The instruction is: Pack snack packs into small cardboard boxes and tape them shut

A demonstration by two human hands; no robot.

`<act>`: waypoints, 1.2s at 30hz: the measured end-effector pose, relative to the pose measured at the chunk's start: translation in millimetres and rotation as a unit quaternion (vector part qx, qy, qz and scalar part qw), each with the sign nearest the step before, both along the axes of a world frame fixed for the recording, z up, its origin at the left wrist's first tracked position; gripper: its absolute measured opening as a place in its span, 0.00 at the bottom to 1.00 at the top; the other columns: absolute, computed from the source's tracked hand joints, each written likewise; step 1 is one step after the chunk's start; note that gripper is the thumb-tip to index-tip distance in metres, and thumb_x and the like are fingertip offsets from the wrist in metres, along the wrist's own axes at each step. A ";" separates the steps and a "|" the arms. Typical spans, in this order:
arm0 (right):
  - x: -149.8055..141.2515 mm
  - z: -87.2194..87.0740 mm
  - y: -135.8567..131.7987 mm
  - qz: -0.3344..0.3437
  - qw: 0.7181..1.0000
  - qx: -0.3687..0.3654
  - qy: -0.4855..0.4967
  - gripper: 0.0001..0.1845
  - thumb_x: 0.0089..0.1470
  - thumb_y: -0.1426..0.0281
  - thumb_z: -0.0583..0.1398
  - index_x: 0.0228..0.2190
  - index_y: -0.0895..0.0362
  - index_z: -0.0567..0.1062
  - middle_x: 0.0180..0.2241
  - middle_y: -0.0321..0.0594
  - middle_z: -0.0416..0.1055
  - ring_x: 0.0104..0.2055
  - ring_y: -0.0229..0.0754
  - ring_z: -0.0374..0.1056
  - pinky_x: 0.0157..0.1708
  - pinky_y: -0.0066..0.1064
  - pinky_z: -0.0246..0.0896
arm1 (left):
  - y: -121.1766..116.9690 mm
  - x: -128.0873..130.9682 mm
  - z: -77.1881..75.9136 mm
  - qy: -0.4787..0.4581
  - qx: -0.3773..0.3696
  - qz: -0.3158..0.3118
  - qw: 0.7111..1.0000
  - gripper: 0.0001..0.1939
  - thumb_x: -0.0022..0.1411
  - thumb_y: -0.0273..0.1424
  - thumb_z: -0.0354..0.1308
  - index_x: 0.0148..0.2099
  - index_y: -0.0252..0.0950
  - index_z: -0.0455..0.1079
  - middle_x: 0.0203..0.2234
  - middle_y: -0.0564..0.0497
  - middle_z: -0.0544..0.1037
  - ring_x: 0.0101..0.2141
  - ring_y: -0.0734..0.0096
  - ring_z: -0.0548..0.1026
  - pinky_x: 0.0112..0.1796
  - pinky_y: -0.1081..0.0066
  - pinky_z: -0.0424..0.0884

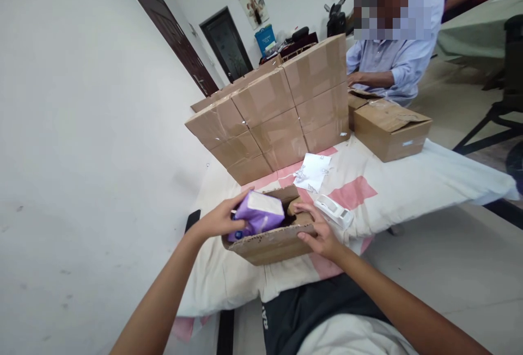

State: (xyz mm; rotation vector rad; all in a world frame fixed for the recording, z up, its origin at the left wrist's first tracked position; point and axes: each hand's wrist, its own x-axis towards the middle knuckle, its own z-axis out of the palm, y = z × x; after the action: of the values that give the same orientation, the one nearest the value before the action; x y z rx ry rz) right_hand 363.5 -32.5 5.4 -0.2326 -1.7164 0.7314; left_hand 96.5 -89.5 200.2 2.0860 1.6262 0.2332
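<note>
Two forearms point(158, 295): left hand point(220, 219) clasps one purple pack point(262, 213), right hand point(322, 236) pinches one carton point(275, 247)

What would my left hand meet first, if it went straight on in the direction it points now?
The purple pack: your left hand already has hold of it. What would come after it, perhaps the open carton, is unclear, as depth is hard to judge.
</note>
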 end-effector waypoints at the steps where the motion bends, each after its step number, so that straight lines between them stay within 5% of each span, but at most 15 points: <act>1: 0.5 -0.6 0.8 -0.004 1.000 0.001 0.006 0.03 0.59 0.71 0.61 0.35 0.56 0.76 0.61 0.49 0.62 0.61 0.52 0.64 0.60 0.50 0.62 | 3.2 -5.9 5.9 -0.028 0.006 0.012 1.000 0.46 0.53 0.31 0.58 0.74 0.39 0.49 0.65 0.45 0.66 0.59 0.50 0.69 0.57 0.59 0.66; 4: 0.9 0.1 -0.4 -0.004 1.000 -0.002 0.004 0.04 0.59 0.71 0.61 0.31 0.57 0.75 0.61 0.49 0.62 0.59 0.52 0.65 0.59 0.49 0.63 | 15.2 -13.0 10.9 -0.064 -0.025 0.029 0.997 0.43 0.51 0.30 0.55 0.71 0.39 0.57 0.65 0.47 0.67 0.60 0.51 0.67 0.59 0.59 0.65; 9: -1.5 5.8 -12.4 0.017 0.998 -0.020 -0.056 0.06 0.60 0.68 0.62 0.33 0.56 0.77 0.61 0.51 0.64 0.64 0.54 0.62 0.63 0.51 0.60 | 30.1 7.1 -4.1 -0.002 -0.198 0.033 0.980 0.41 0.50 0.30 0.55 0.68 0.46 0.63 0.60 0.52 0.73 0.53 0.54 0.74 0.46 0.65 0.74; 12: -2.6 6.8 -15.7 0.007 0.997 -0.025 -0.067 0.07 0.60 0.66 0.62 0.38 0.56 0.78 0.61 0.51 0.65 0.64 0.54 0.61 0.64 0.51 0.59 | 31.3 21.3 -9.7 0.011 -0.192 0.007 0.981 0.39 0.50 0.30 0.54 0.66 0.47 0.66 0.60 0.52 0.74 0.52 0.53 0.75 0.43 0.66 0.74; 16: -2.3 2.7 -11.0 -0.003 0.998 -0.034 -0.054 0.08 0.61 0.65 0.61 0.39 0.55 0.78 0.61 0.50 0.64 0.64 0.52 0.61 0.64 0.47 0.59 | 28.8 22.0 -6.3 0.002 -0.183 0.045 0.982 0.39 0.48 0.29 0.53 0.65 0.48 0.66 0.64 0.54 0.68 0.56 0.54 0.71 0.46 0.65 0.73; 23: -0.3 -4.9 -5.1 -0.015 0.999 -0.034 -0.024 0.11 0.60 0.65 0.61 0.44 0.56 0.76 0.60 0.51 0.64 0.63 0.53 0.63 0.63 0.47 0.60 | 35.1 -1.4 -1.2 -0.153 -0.134 0.130 0.971 0.32 0.47 0.30 0.47 0.56 0.40 0.68 0.40 0.52 0.77 0.40 0.64 0.74 0.38 0.69 0.74; 29: -4.2 1.5 -12.8 -0.020 0.997 -0.022 -0.067 0.10 0.60 0.66 0.62 0.43 0.54 0.77 0.59 0.49 0.65 0.63 0.54 0.62 0.64 0.48 0.59 | 37.5 17.6 0.1 -0.095 -0.262 0.080 0.957 0.32 0.48 0.28 0.58 0.58 0.42 0.71 0.52 0.52 0.77 0.49 0.59 0.75 0.44 0.68 0.74; 33: -4.9 -0.1 -13.8 -0.024 0.997 -0.029 -0.064 0.11 0.60 0.67 0.61 0.45 0.55 0.75 0.58 0.50 0.65 0.63 0.53 0.62 0.63 0.47 0.59 | 29.6 22.8 3.3 -0.045 -0.215 0.005 0.976 0.32 0.53 0.29 0.60 0.62 0.43 0.69 0.62 0.52 0.71 0.60 0.56 0.68 0.58 0.64 0.66; 36: -2.8 -4.9 -10.3 -0.032 0.997 -0.048 -0.056 0.14 0.60 0.68 0.61 0.48 0.54 0.74 0.58 0.50 0.65 0.62 0.51 0.63 0.62 0.45 0.60 | 23.9 11.0 8.8 -0.069 -0.193 0.049 0.978 0.33 0.59 0.36 0.60 0.67 0.44 0.64 0.64 0.50 0.68 0.59 0.54 0.69 0.56 0.62 0.68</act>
State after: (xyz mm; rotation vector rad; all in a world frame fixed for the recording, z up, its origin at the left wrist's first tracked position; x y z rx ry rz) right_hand 360.7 -42.8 0.5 -0.3996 -1.7737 0.7665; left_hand 107.6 -65.6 209.0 1.6651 1.5501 0.0840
